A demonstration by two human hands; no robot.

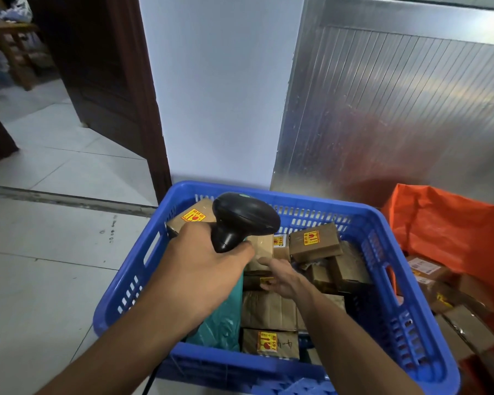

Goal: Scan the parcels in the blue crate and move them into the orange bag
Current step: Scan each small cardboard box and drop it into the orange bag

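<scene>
Head view: I see the left hand (208,260) gripping the black scanner (241,219) over the blue crate (382,223). Right hand (283,276), fingers relaxed and straight, rests on cardboard parcels (315,242) inside. Orange bag (451,232) just right of the crate, boxes in it.

A blue slotted plastic crate (382,223) on the floor holds taped brown cardboard parcels (314,242); beside it, the open orange bag (445,223) contains several more.

blue slotted crate (382,229) holds brown parcels (315,242) with yellow-red stickers, one teal bag (220,323); beside the crate, an orange bag (451,229); black scanner (244,219).
</scene>
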